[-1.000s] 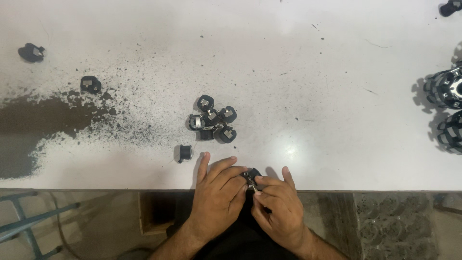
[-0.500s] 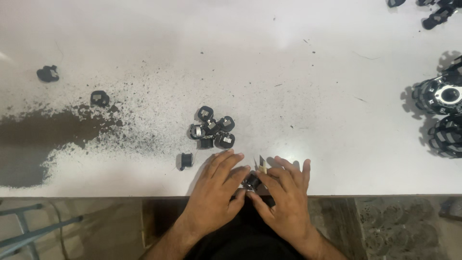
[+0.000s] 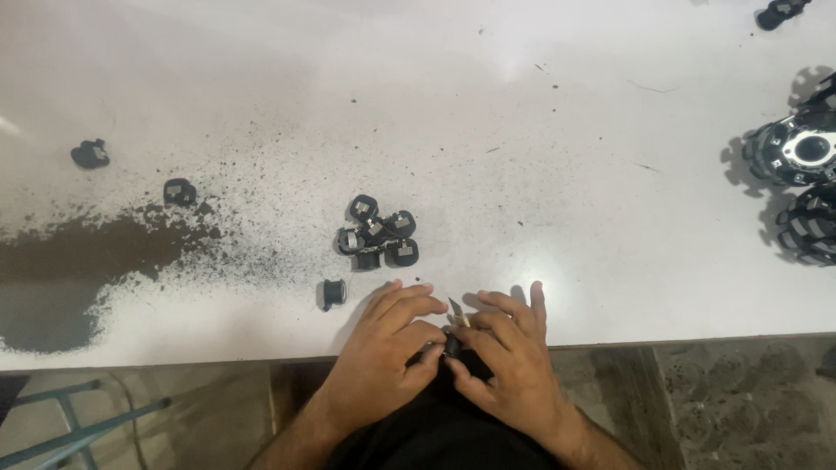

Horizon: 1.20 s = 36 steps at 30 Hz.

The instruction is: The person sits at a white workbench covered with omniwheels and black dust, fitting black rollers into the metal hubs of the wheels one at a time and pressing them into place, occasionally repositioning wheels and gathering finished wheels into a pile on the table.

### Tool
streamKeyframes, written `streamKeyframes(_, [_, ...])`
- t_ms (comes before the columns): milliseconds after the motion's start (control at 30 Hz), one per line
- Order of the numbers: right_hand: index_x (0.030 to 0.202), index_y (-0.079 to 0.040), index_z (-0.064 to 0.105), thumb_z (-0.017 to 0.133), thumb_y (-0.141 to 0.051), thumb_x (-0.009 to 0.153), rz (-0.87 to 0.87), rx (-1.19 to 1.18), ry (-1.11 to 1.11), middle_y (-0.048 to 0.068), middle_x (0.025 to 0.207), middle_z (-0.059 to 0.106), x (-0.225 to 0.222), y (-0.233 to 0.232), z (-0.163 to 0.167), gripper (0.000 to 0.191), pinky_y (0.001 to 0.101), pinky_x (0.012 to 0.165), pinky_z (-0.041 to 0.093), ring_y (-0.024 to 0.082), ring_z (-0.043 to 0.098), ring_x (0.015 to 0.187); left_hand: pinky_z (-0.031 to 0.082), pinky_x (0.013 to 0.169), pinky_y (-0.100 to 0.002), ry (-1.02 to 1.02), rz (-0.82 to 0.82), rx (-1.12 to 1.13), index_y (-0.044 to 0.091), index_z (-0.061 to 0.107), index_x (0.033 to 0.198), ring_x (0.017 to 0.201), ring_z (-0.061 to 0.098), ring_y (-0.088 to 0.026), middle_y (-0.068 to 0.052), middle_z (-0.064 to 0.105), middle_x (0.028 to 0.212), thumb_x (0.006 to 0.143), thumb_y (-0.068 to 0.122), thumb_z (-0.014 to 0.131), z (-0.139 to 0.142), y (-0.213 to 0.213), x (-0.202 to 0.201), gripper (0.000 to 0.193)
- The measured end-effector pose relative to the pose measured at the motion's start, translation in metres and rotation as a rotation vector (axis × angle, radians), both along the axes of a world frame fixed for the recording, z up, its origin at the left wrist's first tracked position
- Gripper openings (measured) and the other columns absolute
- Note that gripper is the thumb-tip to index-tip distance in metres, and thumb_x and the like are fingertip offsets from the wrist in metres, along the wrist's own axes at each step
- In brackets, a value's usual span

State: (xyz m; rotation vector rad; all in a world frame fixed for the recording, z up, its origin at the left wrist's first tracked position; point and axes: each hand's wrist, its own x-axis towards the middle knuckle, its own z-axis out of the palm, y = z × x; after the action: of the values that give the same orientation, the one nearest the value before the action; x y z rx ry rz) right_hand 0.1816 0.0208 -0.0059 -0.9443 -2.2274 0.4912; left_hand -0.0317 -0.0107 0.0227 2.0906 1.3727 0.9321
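While both hands are brought together at the near edge of the white table (image 3: 557, 130), a small black part (image 3: 450, 346) is pinched between them, just over the table's rim. The left hand (image 3: 387, 348) is closed on the part from the left, its fingers curled over it, and the right hand (image 3: 509, 361) is closed on it from the right with a small blade (image 3: 457, 310) sticking up between the fingers. Most of the part is hidden by the fingers. Just beyond the left hand a single black spool-like piece (image 3: 333, 293) is seen, and farther off a cluster of black pieces (image 3: 378, 231) lies touching one another. Dark filings (image 3: 61, 270) are spread over the table's left side, where two more black pieces (image 3: 179, 191) lie apart. Black toothed wheels (image 3: 797, 152) sit at the right edge.
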Motion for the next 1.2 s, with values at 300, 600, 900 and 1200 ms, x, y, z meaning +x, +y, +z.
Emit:
streamKeyframes(300, [0.100, -0.010, 0.074, 0.088, -0.023, 0.067, -0.068, -0.015, 0.029, 0.006, 0.106, 0.064, 0.001, 0.000, -0.005, 0.038, 0.0709, 0.121, 0.014, 0.029, 0.057, 0.121, 0.039, 0.114, -0.057, 0.220, 0.017, 0.260, 0.009, 0.065, 0.097, 0.131, 0.055, -0.031, -0.008, 0.059, 0.125, 0.080, 0.011, 0.077, -0.009, -0.010, 0.003, 0.022])
streamKeyframes(600, [0.101, -0.010, 0.074, 0.088, -0.025, 0.069, -0.004, -0.010, -0.012, 0.006, 0.106, 0.063, 0.004, 0.003, -0.007, 0.038, 0.0742, 0.119, 0.011, 0.030, 0.053, 0.125, 0.055, 0.078, -0.038, -0.030, 0.166, 0.011, 0.005, 0.064, 0.094, 0.091, 0.067, -0.023, -0.009, 0.066, 0.110, 0.080, 0.006, 0.078, -0.009, -0.010, 0.021, 0.020])
streamKeyframes(900, [0.104, -0.011, 0.074, 0.088, -0.025, 0.069, -0.020, -0.037, -0.016, 0.005, 0.107, 0.064, 0.003, 0.004, -0.005, 0.040, 0.0736, 0.119, 0.010, 0.030, 0.053, 0.125, 0.052, 0.050, -0.030, -0.199, 0.299, -0.339, 0.003, 0.063, 0.088, 0.058, 0.066, -0.015, -0.007, 0.068, 0.080, 0.082, 0.002, 0.074, 0.001, -0.008, 0.018, 0.013])
streamKeyframes(1200, [0.104, -0.009, 0.065, 0.079, -0.001, 0.078, 0.021, 0.009, 0.282, 0.005, 0.096, 0.064, 0.002, -0.026, -0.020, 0.030, 0.0628, 0.123, 0.034, 0.028, 0.070, 0.113, 0.051, 0.051, -0.034, -0.230, 0.340, -0.163, 0.004, 0.060, 0.084, 0.061, 0.064, -0.021, -0.009, 0.065, 0.074, 0.078, 0.000, 0.073, -0.010, -0.017, 0.027, 0.015])
